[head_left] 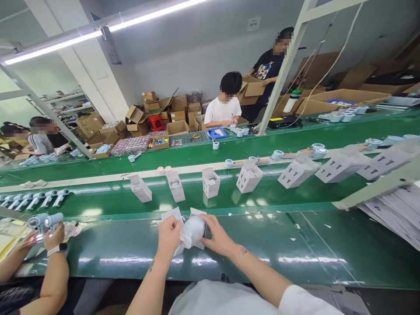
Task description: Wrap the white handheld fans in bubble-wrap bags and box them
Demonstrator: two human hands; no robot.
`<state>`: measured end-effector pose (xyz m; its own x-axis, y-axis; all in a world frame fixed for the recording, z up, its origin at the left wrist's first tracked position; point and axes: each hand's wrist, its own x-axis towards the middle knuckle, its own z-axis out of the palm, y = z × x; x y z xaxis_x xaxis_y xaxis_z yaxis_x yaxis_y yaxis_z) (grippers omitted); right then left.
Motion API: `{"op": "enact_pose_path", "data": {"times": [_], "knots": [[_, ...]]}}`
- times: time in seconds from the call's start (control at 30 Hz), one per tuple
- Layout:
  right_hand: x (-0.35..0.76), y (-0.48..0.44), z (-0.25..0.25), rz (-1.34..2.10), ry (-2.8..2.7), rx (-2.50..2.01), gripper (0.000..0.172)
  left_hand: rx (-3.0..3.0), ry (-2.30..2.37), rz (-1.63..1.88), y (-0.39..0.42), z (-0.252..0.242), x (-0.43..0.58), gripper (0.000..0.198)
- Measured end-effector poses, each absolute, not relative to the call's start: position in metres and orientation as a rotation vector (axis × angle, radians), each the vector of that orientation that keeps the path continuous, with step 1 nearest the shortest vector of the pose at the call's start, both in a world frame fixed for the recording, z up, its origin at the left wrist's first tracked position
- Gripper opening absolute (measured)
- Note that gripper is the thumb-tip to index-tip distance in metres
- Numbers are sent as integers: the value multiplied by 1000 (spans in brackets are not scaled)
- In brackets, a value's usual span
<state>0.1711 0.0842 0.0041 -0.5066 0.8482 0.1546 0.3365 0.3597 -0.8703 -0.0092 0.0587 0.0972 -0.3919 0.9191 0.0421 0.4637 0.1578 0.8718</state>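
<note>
Just in front of me, a round, pale item in a clear plastic bag (193, 231) is between my hands. My left hand (169, 234) is closed in a fist on the gathered left side of the bag. From the right, my right hand (217, 236) curves around the item, thumb below and fingers over its top right. White carton flaps (173, 214) stick up behind it; how much of the item sits inside the carton is hidden.
Several open white boxes (210, 183) stand in a row on the green conveyor belt (223, 201). At left, a co-worker's hands (54, 238) hold light-blue devices (54, 219). A metal post (377, 186) and stacked flat cartons (393, 214) are at right. Another person sits across the line.
</note>
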Motion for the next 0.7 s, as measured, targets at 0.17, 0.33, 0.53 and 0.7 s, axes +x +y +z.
{"op": "enact_pose_path", "data": {"times": [0.17, 0.33, 0.53, 0.7], "knots": [[156, 76, 14, 1096, -2122, -929, 45, 1152, 1946, 1162, 71, 86, -1, 26], [160, 85, 13, 1100, -2119, -1029, 42, 1431, 1671, 1076, 55, 96, -5, 47], [174, 90, 11, 1289, -2167, -899, 66, 2338, 1665, 237, 25, 65, 5, 17], [181, 95, 10, 1244, -2191, -873, 41, 2467, 1771, 121, 16, 29, 15, 40]]}}
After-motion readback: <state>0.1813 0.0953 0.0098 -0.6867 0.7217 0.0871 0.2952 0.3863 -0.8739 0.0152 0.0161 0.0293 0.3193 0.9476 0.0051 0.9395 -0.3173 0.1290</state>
